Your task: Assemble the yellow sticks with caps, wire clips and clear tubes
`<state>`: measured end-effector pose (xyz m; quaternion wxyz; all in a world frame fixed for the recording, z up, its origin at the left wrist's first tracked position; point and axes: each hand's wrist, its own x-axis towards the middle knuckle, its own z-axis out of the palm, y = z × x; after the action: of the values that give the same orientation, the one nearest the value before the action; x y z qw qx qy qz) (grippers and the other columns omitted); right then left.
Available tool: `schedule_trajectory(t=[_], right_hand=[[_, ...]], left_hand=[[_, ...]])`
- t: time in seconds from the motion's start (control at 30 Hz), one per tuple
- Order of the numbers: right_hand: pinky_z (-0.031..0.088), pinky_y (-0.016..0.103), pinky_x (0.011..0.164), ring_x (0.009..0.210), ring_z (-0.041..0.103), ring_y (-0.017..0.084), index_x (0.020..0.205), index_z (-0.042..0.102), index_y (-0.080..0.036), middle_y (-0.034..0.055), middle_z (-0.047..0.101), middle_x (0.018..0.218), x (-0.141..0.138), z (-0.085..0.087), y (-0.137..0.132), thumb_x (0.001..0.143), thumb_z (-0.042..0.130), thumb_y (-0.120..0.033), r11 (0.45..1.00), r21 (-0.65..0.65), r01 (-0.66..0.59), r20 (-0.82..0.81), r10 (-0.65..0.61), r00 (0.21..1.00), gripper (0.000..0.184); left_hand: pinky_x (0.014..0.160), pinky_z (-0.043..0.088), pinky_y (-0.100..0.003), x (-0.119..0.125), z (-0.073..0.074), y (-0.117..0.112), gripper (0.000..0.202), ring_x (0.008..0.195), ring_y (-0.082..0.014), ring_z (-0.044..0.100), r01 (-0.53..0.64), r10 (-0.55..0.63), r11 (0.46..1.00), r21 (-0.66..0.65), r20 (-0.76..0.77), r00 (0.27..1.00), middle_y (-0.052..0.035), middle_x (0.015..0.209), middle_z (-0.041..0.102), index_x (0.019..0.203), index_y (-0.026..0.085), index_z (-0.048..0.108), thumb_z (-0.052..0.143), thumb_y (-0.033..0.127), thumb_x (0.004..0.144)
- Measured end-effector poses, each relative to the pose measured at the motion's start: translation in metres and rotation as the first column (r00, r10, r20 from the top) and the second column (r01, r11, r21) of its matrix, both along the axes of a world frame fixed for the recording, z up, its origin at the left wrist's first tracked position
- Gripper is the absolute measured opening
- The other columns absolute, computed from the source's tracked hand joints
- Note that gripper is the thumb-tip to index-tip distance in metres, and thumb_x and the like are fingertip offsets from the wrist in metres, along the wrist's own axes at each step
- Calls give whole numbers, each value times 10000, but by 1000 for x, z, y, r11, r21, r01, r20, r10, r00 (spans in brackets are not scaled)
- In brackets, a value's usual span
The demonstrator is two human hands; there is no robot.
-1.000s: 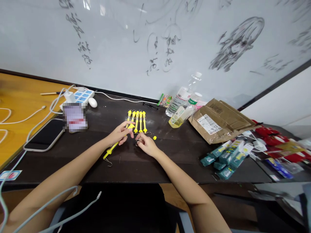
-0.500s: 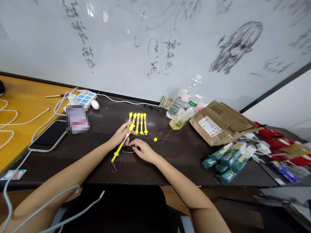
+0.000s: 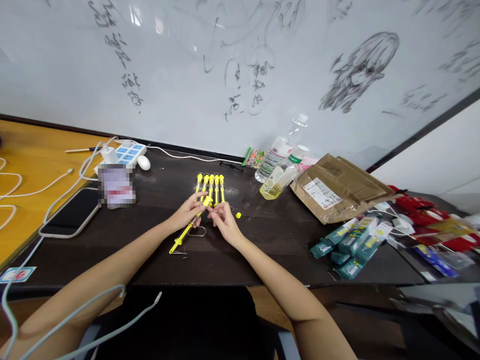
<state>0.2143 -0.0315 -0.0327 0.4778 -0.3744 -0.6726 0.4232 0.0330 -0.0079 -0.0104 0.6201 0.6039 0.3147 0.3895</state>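
Note:
A yellow spring scale [image 3: 183, 235] with a clear tube lies tilted in my left hand [image 3: 186, 214], whose fingers are wrapped around its upper part. Its lower end carries a thin metal hook [image 3: 180, 253] and points toward me. At the upper end, my right hand [image 3: 227, 224] has thumb and fingertips pinched together; what they hold, if anything, is too small to make out. Just behind both hands, several similar yellow spring scales [image 3: 216, 187] lie side by side. A bent metal wire [image 3: 199, 231] shows on the table between my hands. Right of them is a small yellow cap [image 3: 238, 215].
At the back stand a water bottle [image 3: 270, 162] and a leaning bottle of yellow liquid [image 3: 281, 180]. A brown parcel [image 3: 337, 185] and green boxes [image 3: 350, 245] lie to the right. On the left are a phone [image 3: 71, 214], a power strip [image 3: 129, 153] and white cables.
My right hand has moved up and away from the wire on the table to the upper end of the held spring scale. The view has shifted slightly.

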Motion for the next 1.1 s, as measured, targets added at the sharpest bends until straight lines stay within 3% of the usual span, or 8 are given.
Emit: schedule_trajectory(t=[0.17, 0.27, 0.4, 0.53, 0.8, 0.9, 1.1], right_hand=[[301, 175, 381, 458, 351, 53, 1151, 474, -230, -52, 478, 700, 4, 2, 5, 847, 560, -462, 991, -132, -31, -140, 13, 990, 392], [284, 170, 358, 477, 385, 62, 1086, 546, -199, -44, 490, 655, 4, 3, 7, 810, 610, -457, 981, -178, -81, -141, 56, 988, 383], [320, 164, 362, 476, 438, 61, 993, 543, -192, -48, 527, 640, 5, 4, 10, 774, 653, -432, 975, -195, -105, -201, 66, 977, 343], [337, 171, 351, 386, 397, 37, 949, 527, -189, -70, 530, 611, 12, 8, 16, 771, 650, -430, 971, -234, -42, -289, -28, 957, 324], [312, 164, 349, 387, 374, 48, 876, 487, -208, -92, 473, 544, 31, 18, 25, 752, 643, -398, 942, -322, 100, -438, -241, 866, 275], [304, 163, 344, 380, 363, 50, 859, 473, -212, -97, 470, 523, 33, 19, 26, 741, 640, -388, 932, -339, 132, -456, -285, 843, 270], [324, 162, 344, 382, 391, 56, 870, 475, -213, -92, 510, 523, 29, 19, 22, 734, 645, -355, 942, -325, 81, -446, -228, 865, 260]], left_hand=[[406, 442, -188, 2, -1, -4, 672, 450, -61, 553, 123, -123, 992, 3, -15, 992, -12, 897, 606, 1410, 252, 244, 590, 388, 850], [407, 432, -179, 4, -2, -7, 688, 438, -50, 546, 196, -196, 981, 5, -17, 981, -21, 924, 611, 1415, 262, 241, 601, 398, 845], [415, 433, -172, 4, -6, -6, 682, 446, -48, 540, 163, -163, 986, 14, -44, 986, -29, 918, 641, 1418, 254, 247, 596, 403, 851], [447, 466, -199, 1, -4, -3, 646, 486, -77, 583, 123, -123, 992, -18, -62, 990, -82, 990, 669, 1401, 221, 282, 563, 440, 862], [448, 481, -237, -6, 4, 3, 649, 490, -121, 617, 173, -177, 978, -115, -24, 984, -168, 1073, 669, 1336, 172, 402, 353, 636, 884], [390, 436, -202, -6, 3, 5, 673, 455, -89, 571, 172, -173, 977, -128, 5, 985, -152, 1077, 654, 1309, 178, 432, 315, 675, 871], [279, 266, -156, -4, 0, 5, 695, 332, -25, 373, 121, -119, 990, -79, 29, 993, -38, 777, 596, 1186, 133, 525, 309, 705, 854]])
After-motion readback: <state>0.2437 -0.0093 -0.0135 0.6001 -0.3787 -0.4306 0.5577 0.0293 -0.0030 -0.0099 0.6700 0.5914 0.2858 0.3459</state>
